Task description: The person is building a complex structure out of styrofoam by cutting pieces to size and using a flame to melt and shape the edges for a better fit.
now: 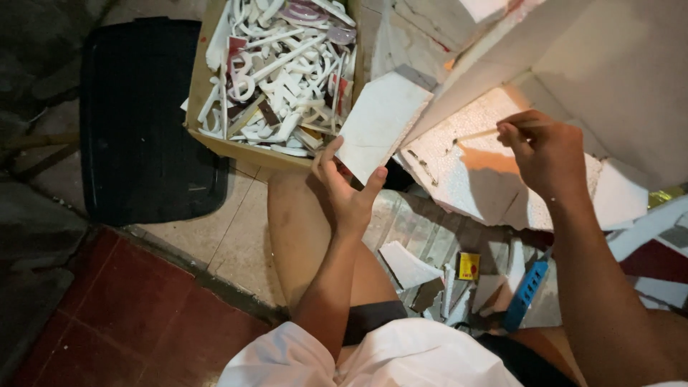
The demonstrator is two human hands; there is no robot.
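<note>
The left hand (344, 190) grips a white foam piece (380, 122), just at five o'clock of the cardboard box (208, 132). The right hand (548, 154) pinches a thin stick (480, 133) against the foam sheet (473, 179).

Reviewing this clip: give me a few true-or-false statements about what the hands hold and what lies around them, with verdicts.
1. The left hand holds a flat white foam piece. True.
2. The right hand is empty. False: it pinches a thin stick whose tip meets a white foam sheet.
3. The cardboard box holds white cut-out shapes. True.
4. A blue tool lies inside the box. False: it lies on the floor by the person's leg.
5. A black plastic crate sits left of the box. True.
</note>
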